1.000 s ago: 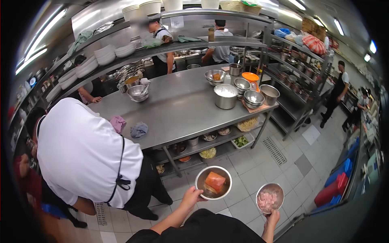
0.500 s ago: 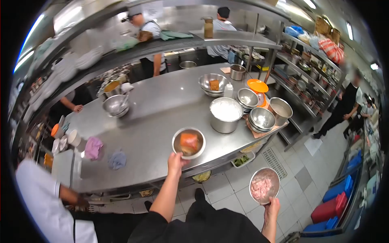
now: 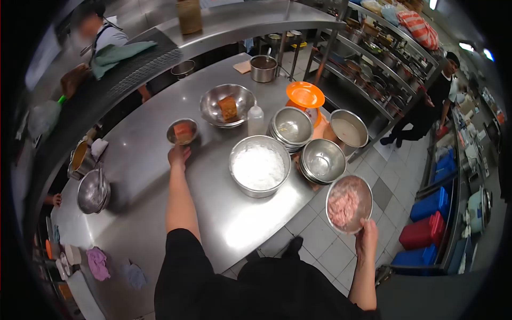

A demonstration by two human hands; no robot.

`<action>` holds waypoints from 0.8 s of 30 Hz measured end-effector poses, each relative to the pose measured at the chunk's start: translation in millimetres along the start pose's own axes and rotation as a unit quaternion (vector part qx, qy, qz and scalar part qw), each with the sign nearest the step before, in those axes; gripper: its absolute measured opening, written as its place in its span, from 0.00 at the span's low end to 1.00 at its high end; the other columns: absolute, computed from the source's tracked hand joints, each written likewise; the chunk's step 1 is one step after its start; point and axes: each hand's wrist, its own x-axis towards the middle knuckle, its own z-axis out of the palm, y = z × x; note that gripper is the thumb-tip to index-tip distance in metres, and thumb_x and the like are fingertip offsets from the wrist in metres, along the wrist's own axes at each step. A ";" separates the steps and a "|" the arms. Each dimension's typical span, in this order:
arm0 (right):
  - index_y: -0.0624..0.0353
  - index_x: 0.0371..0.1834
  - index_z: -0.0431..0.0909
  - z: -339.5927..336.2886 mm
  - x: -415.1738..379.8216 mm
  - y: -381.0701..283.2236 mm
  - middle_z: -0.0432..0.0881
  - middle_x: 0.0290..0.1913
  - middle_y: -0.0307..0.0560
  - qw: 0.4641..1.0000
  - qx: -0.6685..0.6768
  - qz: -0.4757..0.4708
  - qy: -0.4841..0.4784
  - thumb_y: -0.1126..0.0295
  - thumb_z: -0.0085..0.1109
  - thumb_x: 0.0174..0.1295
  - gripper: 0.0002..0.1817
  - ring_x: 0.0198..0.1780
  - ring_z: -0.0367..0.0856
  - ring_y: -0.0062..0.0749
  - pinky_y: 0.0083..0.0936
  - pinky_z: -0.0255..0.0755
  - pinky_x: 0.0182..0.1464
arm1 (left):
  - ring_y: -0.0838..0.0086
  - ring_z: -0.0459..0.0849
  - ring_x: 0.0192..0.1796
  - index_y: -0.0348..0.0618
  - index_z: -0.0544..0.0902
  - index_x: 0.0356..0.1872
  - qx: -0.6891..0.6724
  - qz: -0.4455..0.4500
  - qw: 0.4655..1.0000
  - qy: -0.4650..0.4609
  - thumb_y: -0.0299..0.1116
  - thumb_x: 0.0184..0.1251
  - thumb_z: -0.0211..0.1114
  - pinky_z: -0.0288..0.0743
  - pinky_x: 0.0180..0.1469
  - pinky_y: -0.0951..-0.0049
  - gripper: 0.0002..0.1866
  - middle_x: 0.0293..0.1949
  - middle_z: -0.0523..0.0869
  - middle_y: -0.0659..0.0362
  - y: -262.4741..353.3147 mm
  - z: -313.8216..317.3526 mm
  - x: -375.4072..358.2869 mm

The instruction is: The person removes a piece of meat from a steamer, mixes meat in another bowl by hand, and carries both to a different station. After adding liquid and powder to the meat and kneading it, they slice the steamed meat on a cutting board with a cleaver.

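Observation:
My left hand (image 3: pixel 179 154) reaches far over the steel table, fingers at the near rim of a small metal bowl (image 3: pixel 172 134) low over the tabletop. An orange-red block of food (image 3: pixel 183 132) lies in it. Just beyond stands a larger metal bowl (image 3: pixel 209 110) with a browned block (image 3: pixel 228 108) inside. My right hand (image 3: pixel 366 238) grips the lower rim of a metal bowl (image 3: pixel 366 198) of raw pale-pink meat pieces (image 3: pixel 343 206), held tilted above the floor beside the table. A large pot of white powder (image 3: pixel 260 166) stands between my arms.
Stacked metal bowls (image 3: pixel 323 161), a squeeze bottle (image 3: pixel 255 120), an orange-topped scale (image 3: pixel 305 95) and a pot of cloudy liquid (image 3: pixel 348 132) crowd the table's right end. An overhead shelf (image 3: pixel 240 18) crosses the back. A person (image 3: pixel 426 106) stands in the right aisle, another behind the shelf.
My left hand has carried the small bowl forward, away from me, toward the larger bowl. My right hand still holds the meat bowl. My view has turned and come nearer the table's right end.

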 end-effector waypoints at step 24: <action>0.64 0.41 0.74 261.3 447.1 -85.6 0.82 0.30 0.49 0.952 -0.108 0.019 -0.287 0.63 0.53 0.71 0.13 0.20 0.83 0.32 0.21 0.81 0.21 | 0.68 0.84 0.52 0.38 0.73 0.65 0.439 0.253 0.843 -0.181 0.39 0.63 0.73 0.77 0.55 0.68 0.32 0.60 0.80 0.50 7.3 218.0 -165.8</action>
